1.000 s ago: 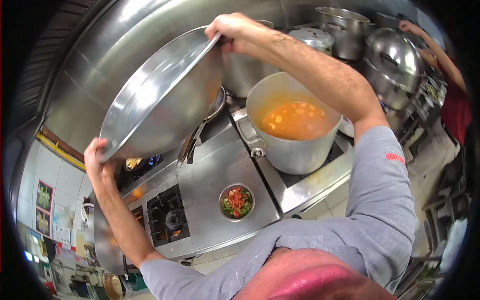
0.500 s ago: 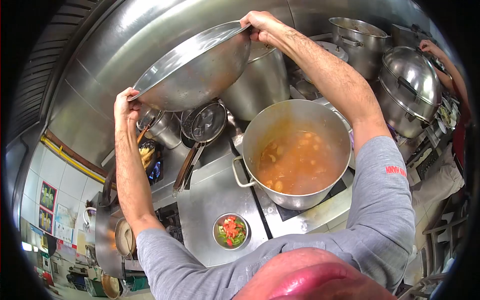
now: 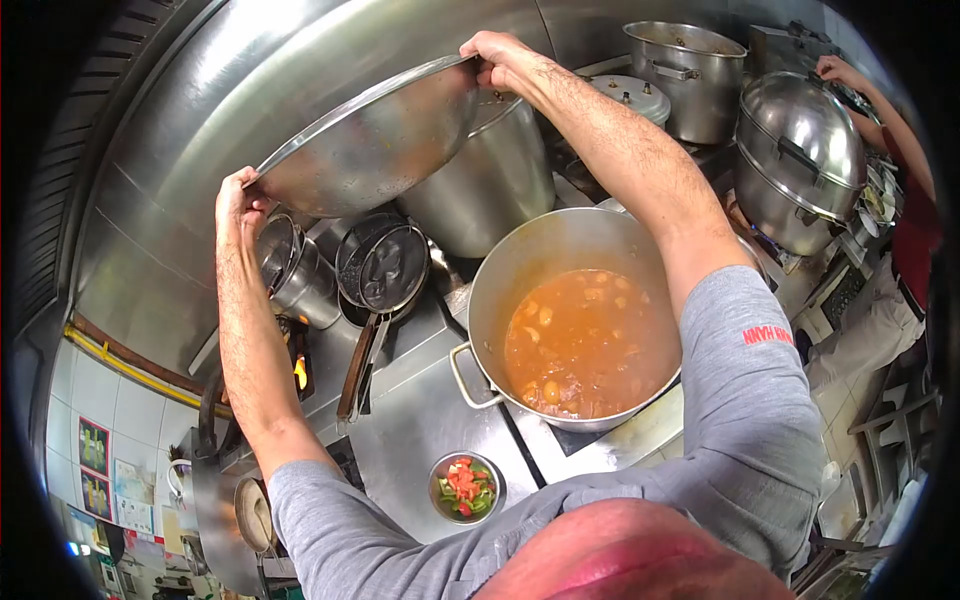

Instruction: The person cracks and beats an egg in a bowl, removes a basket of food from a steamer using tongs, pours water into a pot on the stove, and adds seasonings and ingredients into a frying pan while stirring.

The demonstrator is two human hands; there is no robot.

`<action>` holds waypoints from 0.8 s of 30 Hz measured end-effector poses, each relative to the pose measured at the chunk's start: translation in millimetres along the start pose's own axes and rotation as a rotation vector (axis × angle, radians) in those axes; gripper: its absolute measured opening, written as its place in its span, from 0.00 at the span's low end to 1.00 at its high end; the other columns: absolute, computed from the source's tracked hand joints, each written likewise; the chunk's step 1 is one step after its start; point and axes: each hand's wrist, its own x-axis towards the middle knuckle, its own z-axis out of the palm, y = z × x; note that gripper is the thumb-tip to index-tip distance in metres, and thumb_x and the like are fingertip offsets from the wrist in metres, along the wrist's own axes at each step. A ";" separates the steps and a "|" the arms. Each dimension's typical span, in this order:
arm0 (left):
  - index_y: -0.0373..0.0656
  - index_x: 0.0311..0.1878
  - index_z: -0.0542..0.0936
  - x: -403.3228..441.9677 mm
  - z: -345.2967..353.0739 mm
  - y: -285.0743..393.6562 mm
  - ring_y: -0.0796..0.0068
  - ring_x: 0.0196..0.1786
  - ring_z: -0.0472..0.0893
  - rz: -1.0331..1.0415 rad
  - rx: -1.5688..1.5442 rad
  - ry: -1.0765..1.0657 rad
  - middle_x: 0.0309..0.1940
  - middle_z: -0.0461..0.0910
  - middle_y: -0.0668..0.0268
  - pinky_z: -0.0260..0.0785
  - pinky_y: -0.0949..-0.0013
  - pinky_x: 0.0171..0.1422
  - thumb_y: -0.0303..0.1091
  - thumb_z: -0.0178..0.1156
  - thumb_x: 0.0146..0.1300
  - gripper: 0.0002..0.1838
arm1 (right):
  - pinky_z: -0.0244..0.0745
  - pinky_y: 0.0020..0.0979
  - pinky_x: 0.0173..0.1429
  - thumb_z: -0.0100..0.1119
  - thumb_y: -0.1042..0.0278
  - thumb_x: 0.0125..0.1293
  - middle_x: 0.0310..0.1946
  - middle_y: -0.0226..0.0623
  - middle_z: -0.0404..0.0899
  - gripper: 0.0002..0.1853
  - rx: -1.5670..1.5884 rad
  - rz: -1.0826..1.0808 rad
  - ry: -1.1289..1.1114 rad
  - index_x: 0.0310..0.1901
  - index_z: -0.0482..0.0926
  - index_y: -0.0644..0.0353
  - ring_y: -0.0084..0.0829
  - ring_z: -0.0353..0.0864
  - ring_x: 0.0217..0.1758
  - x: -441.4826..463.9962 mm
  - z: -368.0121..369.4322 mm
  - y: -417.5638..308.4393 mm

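Both hands hold up a large steel mixing bowl [image 3: 375, 140] by its rim, tilted with its left side lower. My left hand [image 3: 238, 198] grips the left edge, fingers closed over the rim. At the far right edge my right hand [image 3: 503, 60] is closed on the rim too. The bowl's inside is hidden from me; drops cling to its outer wall. Below and to the right stands a deep stockpot [image 3: 480, 290] of orange-brown stew [image 3: 585, 345] with chunks in it. A small steel bowl [image 3: 437, 492] holds chopped red and green vegetables [image 3: 467, 487] on the steel counter.
Strainers [image 3: 385, 265] with long handles lie over a pot on the left. A tall steel pot [image 3: 480, 195] stands behind the raised bowl. Farther right are another stockpot [image 3: 690, 85] and a domed steamer [image 3: 805, 150], with a co-worker's hand [image 3: 840, 72] beside it. A flame [image 3: 300, 372] burns at left.
The raised bowl has tipped a little more away from me, so less of its inside shows. My view has shifted slightly. Both hands keep their hold on the rim.
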 end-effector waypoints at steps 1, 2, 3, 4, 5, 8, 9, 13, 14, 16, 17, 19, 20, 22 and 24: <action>0.47 0.21 0.69 2.3 3.5 0.4 0.80 0.12 0.67 -0.004 0.003 -0.003 0.14 0.71 0.68 0.50 0.81 0.09 0.32 0.48 0.55 0.08 | 0.61 0.30 0.21 0.57 0.73 0.50 0.19 0.30 0.62 0.06 0.002 0.002 0.005 0.25 0.69 0.60 0.22 0.60 0.18 5.9 -3.2 1.7; 0.47 0.19 0.68 4.8 6.8 0.8 0.80 0.11 0.64 0.009 0.002 0.025 0.13 0.69 0.69 0.49 0.81 0.09 0.29 0.50 0.50 0.06 | 0.56 0.25 0.17 0.57 0.73 0.50 0.19 0.29 0.63 0.06 -0.020 0.023 -0.010 0.24 0.68 0.57 0.20 0.59 0.16 10.4 -6.2 1.9; 0.47 0.17 0.67 3.7 12.4 3.3 0.81 0.11 0.62 0.024 0.000 0.056 0.12 0.68 0.69 0.48 0.80 0.09 0.27 0.51 0.44 0.05 | 0.51 0.20 0.14 0.56 0.73 0.50 0.18 0.27 0.63 0.07 -0.043 0.043 -0.027 0.24 0.67 0.54 0.18 0.57 0.14 16.8 -9.1 3.1; 0.47 0.16 0.67 1.5 19.2 5.6 0.81 0.10 0.62 0.034 0.011 0.094 0.11 0.68 0.70 0.48 0.80 0.09 0.27 0.51 0.44 0.06 | 0.51 0.20 0.14 0.56 0.73 0.50 0.18 0.27 0.63 0.07 -0.047 0.047 -0.029 0.24 0.67 0.54 0.18 0.57 0.14 17.7 -10.5 3.7; 0.47 0.16 0.67 -0.7 24.4 7.6 0.81 0.10 0.62 0.031 0.010 0.099 0.11 0.68 0.70 0.48 0.80 0.09 0.27 0.51 0.44 0.06 | 0.48 0.19 0.13 0.56 0.73 0.51 0.18 0.26 0.63 0.07 -0.038 0.046 -0.018 0.23 0.66 0.54 0.17 0.55 0.13 18.9 -11.2 3.8; 0.48 0.16 0.67 9.2 26.1 11.3 0.81 0.10 0.63 0.025 0.016 0.089 0.11 0.67 0.70 0.48 0.79 0.09 0.27 0.50 0.45 0.06 | 0.48 0.22 0.13 0.56 0.73 0.51 0.16 0.26 0.58 0.09 -0.016 0.030 -0.033 0.22 0.64 0.54 0.18 0.52 0.12 20.3 -12.3 4.1; 0.48 0.16 0.67 12.7 26.9 12.2 0.81 0.10 0.63 0.022 0.017 0.097 0.11 0.67 0.70 0.48 0.79 0.09 0.27 0.50 0.45 0.06 | 0.51 0.26 0.14 0.56 0.72 0.51 0.15 0.27 0.55 0.11 -0.003 0.005 -0.050 0.21 0.63 0.55 0.20 0.52 0.13 25.8 -15.8 6.4; 0.49 0.22 0.69 20.6 27.7 14.1 0.82 0.11 0.65 0.030 0.069 0.150 0.13 0.70 0.72 0.48 0.82 0.09 0.35 0.49 0.57 0.09 | 0.45 0.18 0.12 0.53 0.71 0.54 0.14 0.22 0.61 0.07 0.006 0.067 -0.080 0.22 0.67 0.53 0.16 0.51 0.11 43.7 -23.0 12.1; 0.48 0.24 0.69 22.6 27.3 16.0 0.80 0.12 0.66 0.031 0.075 0.123 0.15 0.70 0.71 0.49 0.81 0.10 0.33 0.50 0.55 0.06 | 0.44 0.18 0.12 0.52 0.71 0.55 0.14 0.22 0.60 0.07 -0.004 0.065 -0.103 0.22 0.66 0.53 0.16 0.50 0.11 46.4 -25.9 12.7; 0.46 0.26 0.69 24.7 29.5 19.1 0.78 0.14 0.68 0.026 0.084 0.107 0.16 0.71 0.69 0.50 0.80 0.11 0.32 0.51 0.54 0.04 | 0.44 0.18 0.13 0.52 0.70 0.56 0.14 0.22 0.60 0.08 0.009 0.070 -0.104 0.22 0.66 0.53 0.16 0.50 0.11 49.5 -29.1 13.7; 0.46 0.26 0.69 25.5 30.9 20.7 0.78 0.14 0.68 0.024 0.086 0.108 0.16 0.71 0.69 0.50 0.80 0.11 0.32 0.51 0.54 0.04 | 0.44 0.18 0.13 0.52 0.70 0.56 0.14 0.22 0.60 0.08 0.020 0.072 -0.104 0.22 0.66 0.52 0.16 0.49 0.11 50.8 -30.6 14.3; 0.47 0.26 0.69 24.9 33.7 24.9 0.78 0.13 0.67 -0.006 0.072 0.088 0.16 0.71 0.70 0.50 0.80 0.11 0.33 0.51 0.55 0.04 | 0.44 0.18 0.13 0.52 0.70 0.56 0.14 0.22 0.60 0.09 0.041 0.071 -0.090 0.22 0.65 0.52 0.15 0.49 0.11 48.3 -30.1 14.2; 0.48 0.25 0.69 25.2 36.4 26.0 0.80 0.13 0.66 -0.005 0.076 0.115 0.15 0.70 0.71 0.49 0.80 0.11 0.33 0.51 0.56 0.05 | 0.44 0.18 0.13 0.52 0.70 0.57 0.14 0.21 0.59 0.09 0.062 0.069 -0.074 0.22 0.65 0.52 0.15 0.49 0.11 46.8 -29.7 14.7; 0.49 0.25 0.69 24.3 39.9 28.3 0.81 0.13 0.66 0.004 0.074 0.123 0.15 0.70 0.72 0.49 0.80 0.11 0.34 0.51 0.56 0.05 | 0.44 0.18 0.13 0.52 0.69 0.57 0.14 0.21 0.60 0.09 0.062 0.074 -0.088 0.22 0.65 0.52 0.15 0.49 0.12 46.6 -30.8 14.6; 0.49 0.25 0.69 23.4 43.4 31.6 0.81 0.13 0.65 0.015 0.071 0.128 0.15 0.70 0.73 0.48 0.81 0.11 0.34 0.51 0.56 0.06 | 0.44 0.17 0.14 0.52 0.69 0.58 0.14 0.21 0.60 0.09 0.062 0.077 -0.101 0.22 0.65 0.52 0.15 0.50 0.12 47.9 -32.9 13.8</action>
